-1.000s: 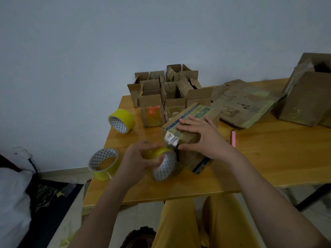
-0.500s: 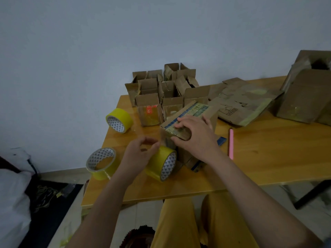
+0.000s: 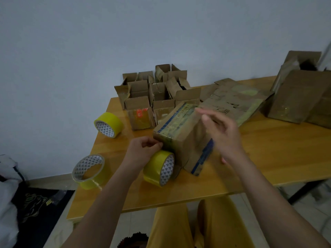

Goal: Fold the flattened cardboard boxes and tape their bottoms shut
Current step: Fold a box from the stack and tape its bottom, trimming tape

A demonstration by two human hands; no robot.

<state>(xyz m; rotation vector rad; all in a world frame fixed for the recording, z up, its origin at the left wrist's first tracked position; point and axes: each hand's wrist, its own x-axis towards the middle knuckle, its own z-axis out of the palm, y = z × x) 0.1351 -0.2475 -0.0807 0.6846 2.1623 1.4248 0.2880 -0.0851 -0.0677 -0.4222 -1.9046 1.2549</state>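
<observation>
A folded cardboard box [image 3: 180,133] with blue print lies tilted on the wooden table [image 3: 272,149], its taped bottom facing up. My left hand [image 3: 143,151] is at the box's near left corner, thumb and forefinger pinching together there, apparently on the tape's end. Just under that hand a yellow tape roll [image 3: 159,169] stands on edge against the box. My right hand [image 3: 220,129] hovers blurred above the box's right side, fingers relaxed and holding nothing.
Two more yellow tape rolls [image 3: 108,124] [image 3: 88,171] sit at the table's left side. Several small folded boxes [image 3: 152,97] stand at the back, flattened boxes [image 3: 232,102] lie to their right, and bigger boxes [image 3: 300,93] fill the far right corner.
My right hand has lifted off the box's top and moved right. My left hand has let go of the tape roll, which now stands on the table, and pinches at the box's corner.
</observation>
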